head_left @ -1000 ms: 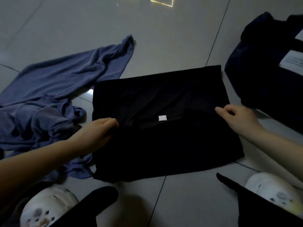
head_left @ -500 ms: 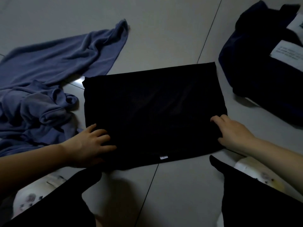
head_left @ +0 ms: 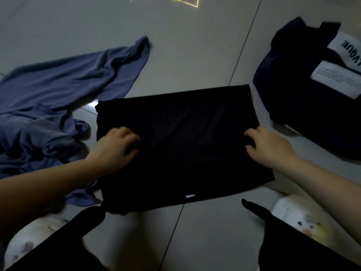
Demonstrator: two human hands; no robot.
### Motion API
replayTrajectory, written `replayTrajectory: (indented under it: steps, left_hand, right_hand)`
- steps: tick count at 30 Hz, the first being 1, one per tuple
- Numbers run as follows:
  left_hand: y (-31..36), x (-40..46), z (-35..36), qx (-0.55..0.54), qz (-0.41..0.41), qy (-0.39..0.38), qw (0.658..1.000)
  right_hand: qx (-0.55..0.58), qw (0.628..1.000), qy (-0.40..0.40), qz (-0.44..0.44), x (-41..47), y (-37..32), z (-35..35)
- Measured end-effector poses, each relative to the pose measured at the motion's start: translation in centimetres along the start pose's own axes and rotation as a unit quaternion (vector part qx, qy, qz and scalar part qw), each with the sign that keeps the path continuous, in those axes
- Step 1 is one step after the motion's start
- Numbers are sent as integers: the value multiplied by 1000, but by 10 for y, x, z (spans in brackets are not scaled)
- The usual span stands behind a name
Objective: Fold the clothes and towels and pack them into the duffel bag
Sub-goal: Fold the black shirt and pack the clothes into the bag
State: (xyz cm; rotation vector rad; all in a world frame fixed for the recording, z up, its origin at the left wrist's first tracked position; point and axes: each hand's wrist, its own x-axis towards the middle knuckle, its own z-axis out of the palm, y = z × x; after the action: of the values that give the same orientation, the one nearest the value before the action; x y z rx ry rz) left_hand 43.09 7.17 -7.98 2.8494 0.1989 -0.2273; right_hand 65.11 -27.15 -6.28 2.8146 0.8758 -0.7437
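A black garment (head_left: 181, 137) lies folded into a rectangle on the tiled floor in front of me, a small white tag (head_left: 190, 196) at its near edge. My left hand (head_left: 117, 147) sits on its left side, fingers and thumb curled into the cloth. My right hand (head_left: 269, 147) does the same on the right side, pinching the fabric near the edge. A crumpled blue towel or garment (head_left: 58, 89) is spread out at the left. The dark navy duffel bag (head_left: 289, 94) with white labels stands at the right.
My knees in black trousers (head_left: 293, 241) and white patterned slippers (head_left: 300, 218) fill the bottom corners. Bare grey tiles (head_left: 195, 45) stretch beyond the garment, between the blue cloth and the bag.
The upper flap came down toward me, making the garment a smaller rectangle. Both hands then moved from the near edge up to the middle of its sides and curled into the cloth.
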Motion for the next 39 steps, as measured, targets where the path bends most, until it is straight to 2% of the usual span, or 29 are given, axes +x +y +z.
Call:
replayTrajectory:
  steps: [2, 3, 5, 8, 11, 13, 16, 18, 24, 27, 31, 33, 36, 39]
  left_hand:
    - [-17, 28, -10, -79, -186, 21, 979]
    - [-27, 39, -18, -100, -248, 15, 963]
    - [-44, 55, -29, -133, -324, 0, 937]
    - [-66, 57, -30, -165, -411, -12, 897]
    - [-79, 56, -22, -271, -493, 29, 826]
    - [-82, 60, -18, -347, -505, 54, 789]
    - [-84, 68, -16, -370, -483, 113, 786]
    - [-88, 73, -15, -377, -478, 142, 780]
    - [-80, 84, -15, -390, -476, 124, 778]
    - [-78, 88, -12, -381, -481, 113, 782]
    - [-81, 83, -15, -503, -480, 147, 704]
    - [-87, 80, -19, -531, -478, 149, 684]
    - [-92, 81, -24, -530, -465, 155, 692]
    - [-94, 89, -20, -517, -475, 202, 683]
  right_hand:
    - [96, 994, 29, 31, 32, 0, -22]
    - [143, 987, 38, 56, 48, 1, -34]
    - [208, 971, 53, 105, 76, 2, -53]
    - [236, 961, 53, 137, 110, 0, -66]
    - [275, 944, 36, 180, 133, -7, -66]
    - [282, 940, 42, 186, 142, -12, -62]
    - [244, 949, 97, 172, 151, -15, -57]
    - [281, 935, 118, 184, 155, -13, -57]
    - [374, 907, 87, 175, 163, -10, -55]
    - [391, 896, 113, 181, 165, -8, -53]
    - [450, 853, 171, 201, 167, -5, -53]
    - [438, 862, 170, 193, 167, -7, -54]
    - [390, 887, 162, 185, 170, -11, -57]
    - [339, 910, 156, 178, 173, -14, -60]
